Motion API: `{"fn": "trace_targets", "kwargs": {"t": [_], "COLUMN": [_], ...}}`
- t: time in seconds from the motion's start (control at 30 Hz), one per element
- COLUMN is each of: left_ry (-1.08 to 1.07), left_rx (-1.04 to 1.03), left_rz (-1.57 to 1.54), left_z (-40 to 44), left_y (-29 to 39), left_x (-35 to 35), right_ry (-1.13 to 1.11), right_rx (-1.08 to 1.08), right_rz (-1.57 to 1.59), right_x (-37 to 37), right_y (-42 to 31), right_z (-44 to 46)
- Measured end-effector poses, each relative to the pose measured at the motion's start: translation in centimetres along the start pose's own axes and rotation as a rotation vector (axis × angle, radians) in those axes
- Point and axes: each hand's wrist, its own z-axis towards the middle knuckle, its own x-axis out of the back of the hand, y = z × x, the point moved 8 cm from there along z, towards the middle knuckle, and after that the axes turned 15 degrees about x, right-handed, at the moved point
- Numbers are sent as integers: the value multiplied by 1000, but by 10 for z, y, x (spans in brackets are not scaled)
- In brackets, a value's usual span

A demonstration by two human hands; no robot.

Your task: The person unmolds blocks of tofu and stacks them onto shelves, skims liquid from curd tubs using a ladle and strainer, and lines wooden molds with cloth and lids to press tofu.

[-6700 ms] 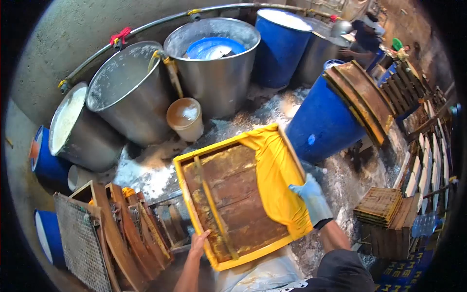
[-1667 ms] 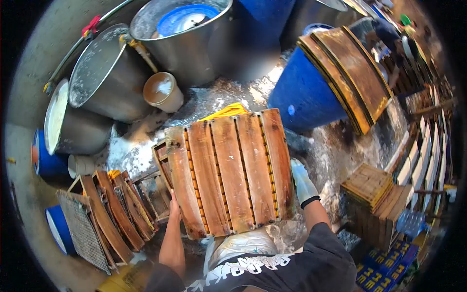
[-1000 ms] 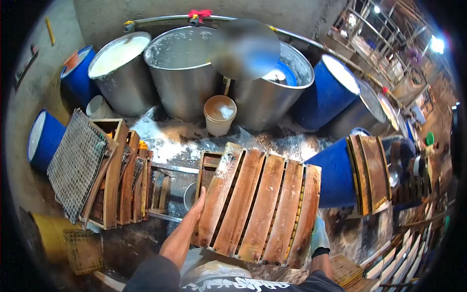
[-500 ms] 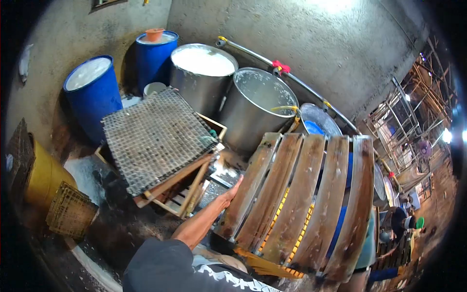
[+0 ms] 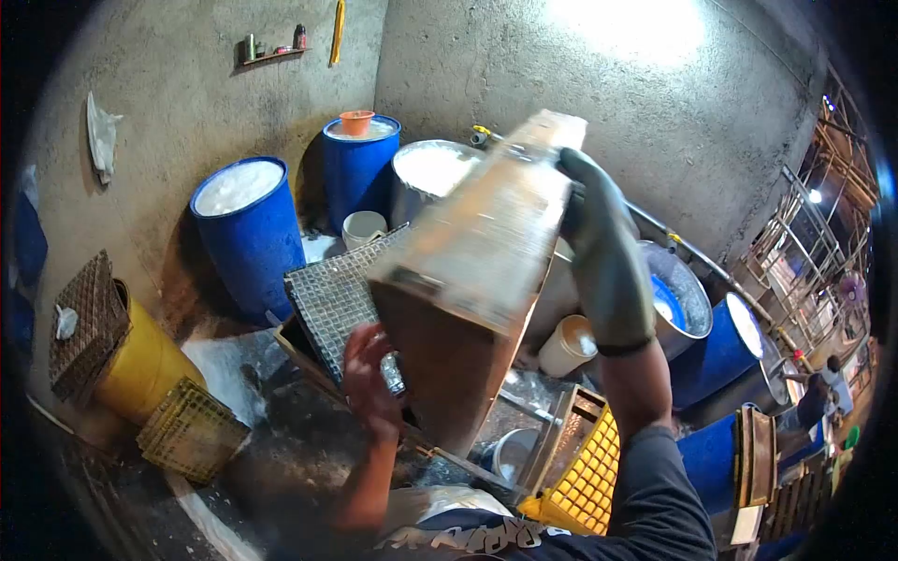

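Note:
A wooden box, blurred by motion, hangs tilted in front of me, its long face turned up and its dark end towards me. My right hand, in a grey-green glove, grips its upper right edge, the fingertips partly hidden behind it. By the lower left side of the box is my bare left hand, fingers apart and somewhat smeared; contact with the box cannot be made out. Behind the box lies a woven grid mat on a wooden frame. A yellow grid tray stands below my right forearm.
Blue drums with white contents and a metal vat line the wall. A white bucket stands on the floor. At left is a yellow barrel with grid mats leaning on it. Another person is at far right.
The slatted wooden piece has been lifted and turned, so its slats no longer face me. My gloved right hand has come into view on it; my left hand has shifted lower. The view has turned.

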Motion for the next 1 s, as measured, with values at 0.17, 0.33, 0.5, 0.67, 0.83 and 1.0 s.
{"fn": "trace_targets", "kwargs": {"t": [0.17, 0.33, 0.5, 0.67, 0.83, 1.0], "left_ry": [312, 699, 832, 923, 934, 457], "left_rx": [-301, -68, 173, 460, 444, -89], "left_rz": [1204, 834, 501, 640, 614, 1219], "left_z": [-13, 51, 103, 102, 101, 81], "left_y": [85, 39, -63, -92, -85, -63], "left_x": [-52, 88, 288, 344, 338, 100], "right_ry": [-142, -236, -224, 385, 934, 1268], "right_rx": [-61, 30, -54, -395, -729, -746], "right_rz": [178, 393, 181, 47, -135, 40], "right_x": [-134, -154, -23, 206, 360, 428], "right_y": [25, 79, 137, 261, 323, 334], "right_z": [74, 72, -6, -148, -413, -633]}}
